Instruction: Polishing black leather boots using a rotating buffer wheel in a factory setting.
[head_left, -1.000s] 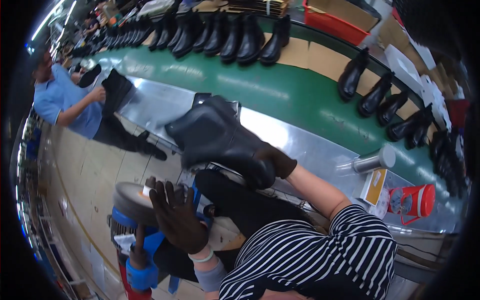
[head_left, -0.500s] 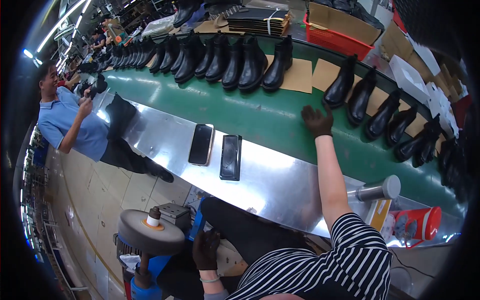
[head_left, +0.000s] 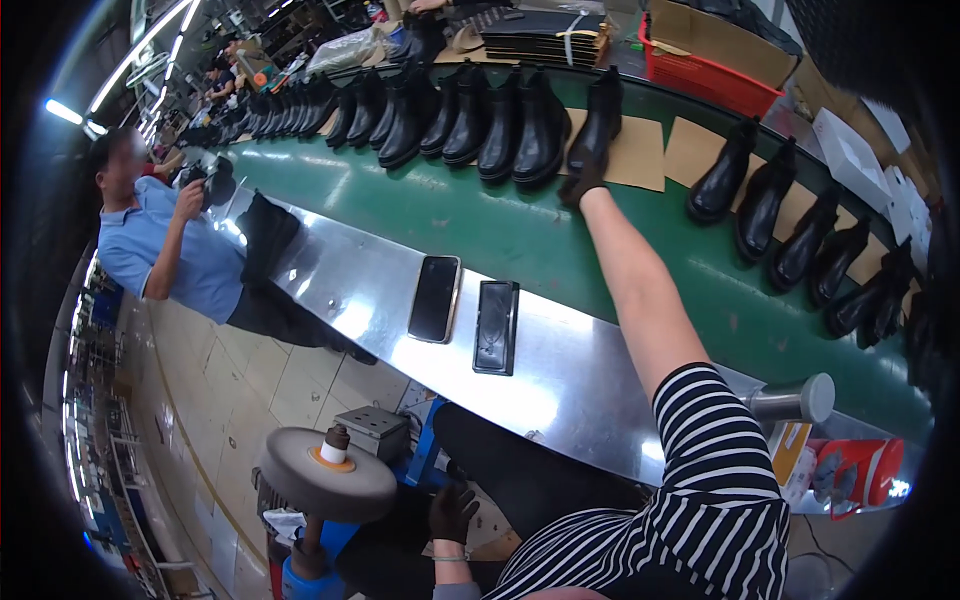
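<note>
My right hand [head_left: 583, 184], in a dark glove, reaches across the green belt [head_left: 480, 225]. Its fingers close round the toe of a black ankle boot [head_left: 600, 115], which stands at the right end of the left-hand row. The boot's toe is partly hidden by the glove. Low in front of my body, my left hand [head_left: 453, 513], also gloved, hangs with its fingers loosely bent and apart, holding nothing. Close to that hand is a grey buffing wheel [head_left: 325, 480]. More black boots [head_left: 540, 130] stand side by side along the belt's far edge.
On the metal ledge [head_left: 570, 350] lie a phone [head_left: 435, 298] and a black tray [head_left: 495, 325]. A metal cylinder [head_left: 795, 400] and a red bucket [head_left: 875, 470] stand at the right. A red crate [head_left: 705, 80] is behind the belt. At left, a person in blue [head_left: 165, 230] holds a boot.
My right hand has moved left from over the belt onto the boot's toe and closed there. The view has shifted slightly. My left hand stays low by the wheel.
</note>
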